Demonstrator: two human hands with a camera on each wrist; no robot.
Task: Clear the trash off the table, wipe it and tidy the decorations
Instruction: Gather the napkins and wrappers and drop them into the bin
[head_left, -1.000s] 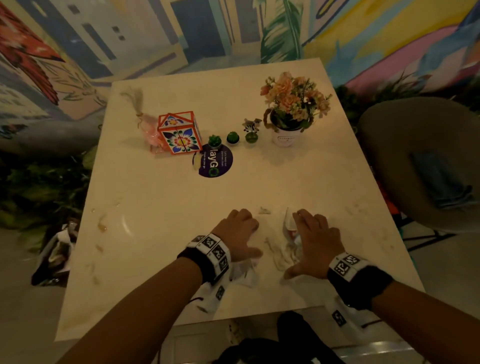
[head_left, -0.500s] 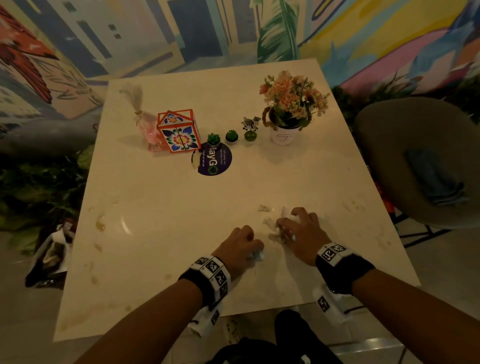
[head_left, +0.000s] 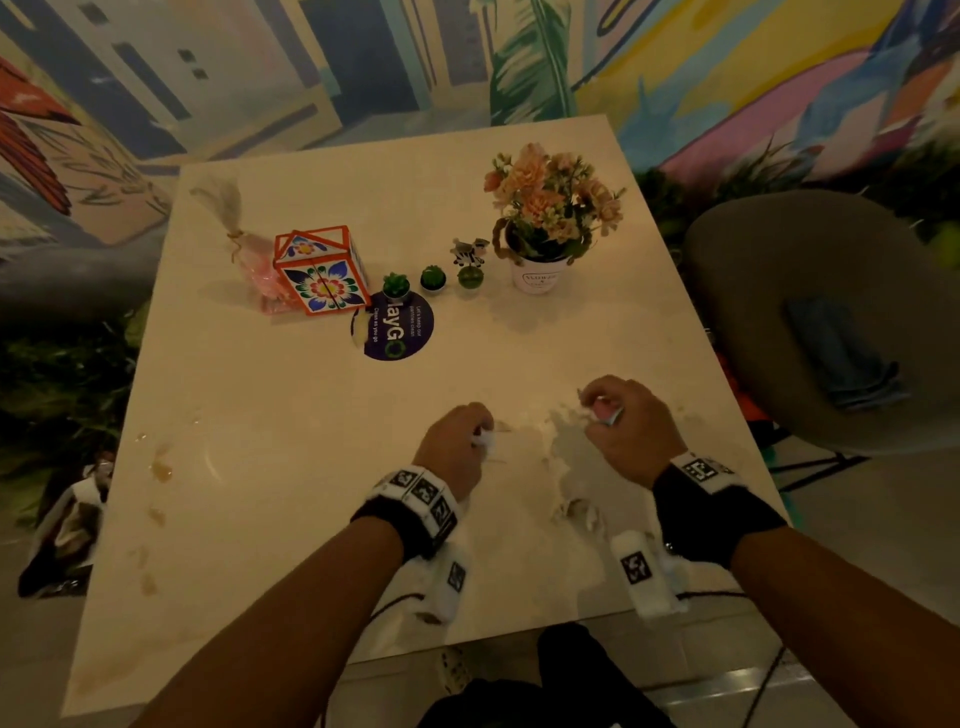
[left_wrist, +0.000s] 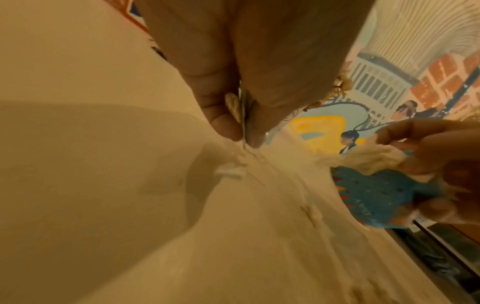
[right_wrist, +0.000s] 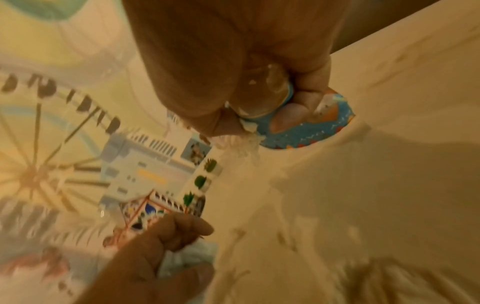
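Note:
My left hand (head_left: 479, 441) hovers low over the cream table (head_left: 291, 467), its fingers curled round a white tissue scrap (head_left: 485, 440); the left wrist view shows thumb and finger pinching that scrap (left_wrist: 237, 112). My right hand (head_left: 597, 411), a hand's width to the right, grips crumpled tissue and wrapper trash (right_wrist: 267, 96). Torn tissue bits (head_left: 558, 428) lie on the table between the hands, and more (head_left: 576, 512) lie nearer me. The decorations stand in a row at the back: a floral box (head_left: 322, 273), small cactus pots (head_left: 432, 279) and a flower pot (head_left: 540, 270).
Brown spill stains (head_left: 161, 467) mark the table's left side. A purple round sticker (head_left: 397, 327) lies in front of the box, with a pink gift bag (head_left: 254, 265) beside it. At the right is a round chair (head_left: 779, 249) holding a blue cloth (head_left: 841, 353). A bag (head_left: 67, 525) sits on the floor at the left.
Both hands went from lying flat on the tissue to curling round pieces of it. They have lifted and drawn apart, leaving torn bits on the table.

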